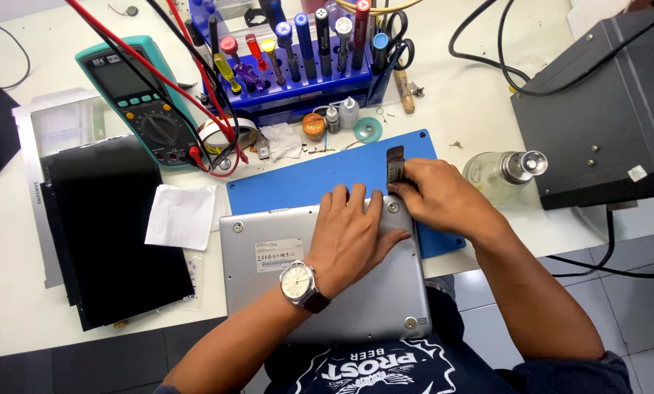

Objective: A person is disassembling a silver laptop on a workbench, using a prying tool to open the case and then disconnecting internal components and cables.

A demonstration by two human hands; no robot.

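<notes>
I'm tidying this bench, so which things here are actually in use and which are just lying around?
In use:
left hand pressing on the silver laptop
right hand holding a thin dark pry card at its edge
blue mat

Lying about:
multimeter
screwdriver rack
glass bottle
black screen panel
white cloth

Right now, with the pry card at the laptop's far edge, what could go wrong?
1. The right hand holds the thin card at the silver laptop corner; it may slip or snap.
2. The laptop overhangs the table edge, held by the left hand; it could tip.
3. The glass bottle stands beside the right hand; a jerk might knock it over.
</notes>
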